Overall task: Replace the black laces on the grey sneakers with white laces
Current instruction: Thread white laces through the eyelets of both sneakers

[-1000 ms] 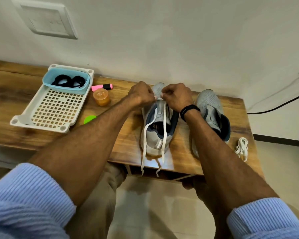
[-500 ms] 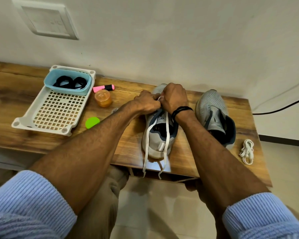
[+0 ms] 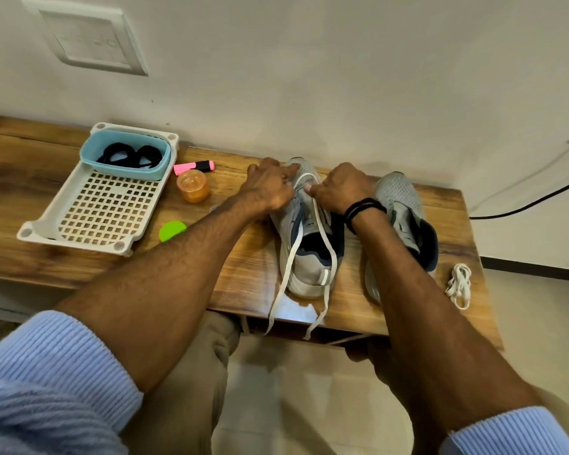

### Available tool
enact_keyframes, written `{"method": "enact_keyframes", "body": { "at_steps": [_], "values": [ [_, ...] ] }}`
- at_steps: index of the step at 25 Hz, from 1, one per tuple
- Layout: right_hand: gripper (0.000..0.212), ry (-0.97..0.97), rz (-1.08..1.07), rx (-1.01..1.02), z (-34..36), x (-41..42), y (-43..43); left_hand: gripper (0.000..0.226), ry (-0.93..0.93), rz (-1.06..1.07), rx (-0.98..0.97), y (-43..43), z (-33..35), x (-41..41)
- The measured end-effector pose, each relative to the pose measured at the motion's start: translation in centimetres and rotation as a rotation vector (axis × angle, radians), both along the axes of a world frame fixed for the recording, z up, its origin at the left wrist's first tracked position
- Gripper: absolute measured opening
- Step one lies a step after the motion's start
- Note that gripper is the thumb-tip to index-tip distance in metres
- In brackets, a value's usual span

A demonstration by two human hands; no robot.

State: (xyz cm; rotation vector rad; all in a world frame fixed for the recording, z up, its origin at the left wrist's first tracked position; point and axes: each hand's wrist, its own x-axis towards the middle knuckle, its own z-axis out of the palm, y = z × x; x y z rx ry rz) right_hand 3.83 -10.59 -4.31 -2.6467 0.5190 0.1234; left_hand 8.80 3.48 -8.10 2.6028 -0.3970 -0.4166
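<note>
Two grey sneakers stand on the wooden table (image 3: 237, 274), toes to the wall. At the toe end of the left sneaker (image 3: 304, 267), my left hand (image 3: 270, 187) and my right hand (image 3: 340, 188) each pinch the white lace (image 3: 288, 267). The lace arcs between my hands across the lowest eyelets, and its two ends trail back over the heel and hang off the table's front edge. The right sneaker (image 3: 399, 198) has no lace. A bundled second white lace (image 3: 459, 285) lies to its right. Black laces (image 3: 130, 157) sit coiled in a blue tub (image 3: 125, 170).
The blue tub stands in a white perforated tray (image 3: 89, 215) at the left. A pink highlighter (image 3: 193, 166), an orange jar (image 3: 193, 186) and a green lid (image 3: 172, 230) lie between tray and sneakers. A black cable (image 3: 523, 205) runs along the wall at right.
My hands have drawn apart at the toe, so a loop of white lace shows between them. The view has shifted slightly.
</note>
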Motion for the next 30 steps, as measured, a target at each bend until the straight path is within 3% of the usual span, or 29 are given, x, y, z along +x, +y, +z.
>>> {"method": "enact_keyframes", "body": {
  "at_steps": [4, 6, 11, 14, 19, 23, 27, 30],
  "values": [
    [0.034, 0.045, 0.111, -0.347, -1.1, -0.8, 1.6, 0.061, -0.02, -0.18, 0.132, -1.1, -0.5, -0.4],
    [0.031, 0.032, 0.13, -0.402, -1.0, -1.0, 1.9, 0.059, -0.002, -0.197, 0.165, -1.2, -0.4, -0.6],
    [0.034, 0.068, 0.168, -0.281, 1.7, -2.3, 1.1, 0.064, 0.045, -0.167, 0.245, -1.3, -0.1, -0.7],
    [0.034, 0.224, 0.129, -0.141, 4.7, -3.1, 0.2, 0.064, 0.058, -0.114, 0.272, -1.7, 0.5, -1.5],
    [0.037, 0.427, 0.234, -0.088, 6.1, -4.1, 0.4, 0.062, 0.073, -0.124, 0.235, -1.8, 0.7, -1.7],
    [0.042, 0.337, 0.153, -0.031, 5.2, -3.8, 0.7, 0.058, 0.057, -0.106, 0.159, -1.3, 0.1, -1.0],
    [0.03, 0.146, 0.059, -0.046, 4.5, -3.1, 1.4, 0.058, 0.095, -0.06, 0.075, -0.9, 0.3, -0.7],
    [0.02, 0.125, 0.137, -0.143, 3.3, -3.5, 3.0, 0.058, 0.143, -0.047, 0.047, -1.0, 0.5, -1.3]
  ]
}}
